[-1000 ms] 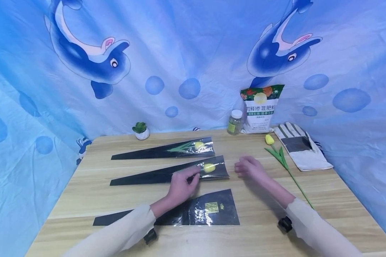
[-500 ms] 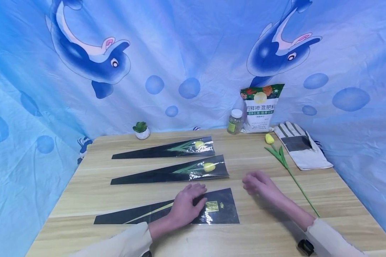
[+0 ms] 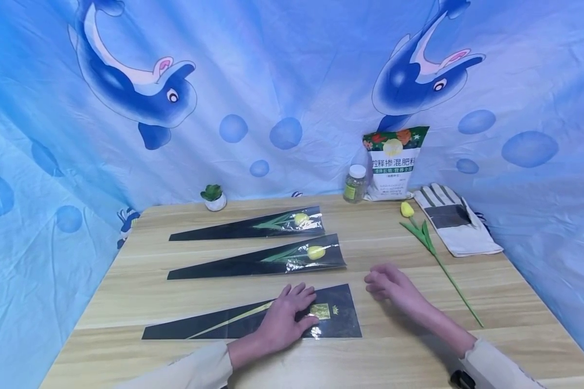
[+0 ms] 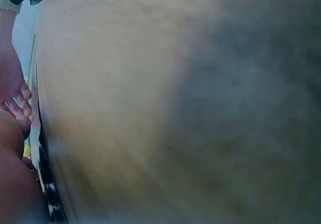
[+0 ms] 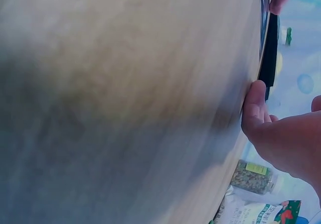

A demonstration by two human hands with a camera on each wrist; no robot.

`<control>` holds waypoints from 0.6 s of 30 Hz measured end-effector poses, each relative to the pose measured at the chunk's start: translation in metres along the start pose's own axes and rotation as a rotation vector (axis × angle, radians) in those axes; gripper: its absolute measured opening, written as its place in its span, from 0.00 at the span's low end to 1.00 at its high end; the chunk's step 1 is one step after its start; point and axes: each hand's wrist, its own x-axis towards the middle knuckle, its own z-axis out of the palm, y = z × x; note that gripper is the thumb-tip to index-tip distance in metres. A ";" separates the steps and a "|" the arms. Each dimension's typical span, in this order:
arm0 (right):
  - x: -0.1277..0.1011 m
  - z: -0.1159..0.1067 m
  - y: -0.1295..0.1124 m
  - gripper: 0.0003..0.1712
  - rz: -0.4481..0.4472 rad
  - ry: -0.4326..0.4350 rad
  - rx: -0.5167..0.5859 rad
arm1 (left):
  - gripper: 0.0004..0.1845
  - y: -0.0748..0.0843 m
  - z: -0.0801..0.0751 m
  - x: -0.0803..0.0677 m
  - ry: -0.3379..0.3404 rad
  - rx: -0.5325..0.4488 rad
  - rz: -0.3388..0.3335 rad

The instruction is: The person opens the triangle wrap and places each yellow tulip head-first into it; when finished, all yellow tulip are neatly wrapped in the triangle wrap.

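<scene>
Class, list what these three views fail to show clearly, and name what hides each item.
- Head view: small print on the fertiliser bag, too small.
- Head view: part of the empty sleeve, under the left hand.
- Left wrist view: mostly blurred table.
- Right wrist view: jar, blurred; right hand cut off.

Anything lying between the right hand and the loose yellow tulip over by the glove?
Nothing: in the head view only bare table separates the right hand from the loose tulip, whose stem runs past the hand's right side.
</scene>
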 end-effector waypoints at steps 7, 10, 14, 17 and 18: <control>0.000 0.002 -0.001 0.26 0.025 0.014 -0.027 | 0.26 -0.002 0.000 0.000 -0.043 0.042 -0.026; 0.000 0.002 -0.001 0.26 0.016 0.015 -0.034 | 0.26 -0.002 0.000 0.000 -0.044 0.026 -0.032; 0.000 0.002 -0.002 0.26 0.019 0.012 -0.038 | 0.25 -0.003 0.002 0.001 -0.035 0.008 -0.028; -0.001 0.002 -0.002 0.27 0.027 0.005 -0.047 | 0.23 -0.004 0.003 0.000 -0.019 -0.001 -0.026; -0.001 0.002 -0.002 0.27 0.033 0.007 -0.050 | 0.22 -0.004 0.004 0.000 -0.011 -0.005 -0.026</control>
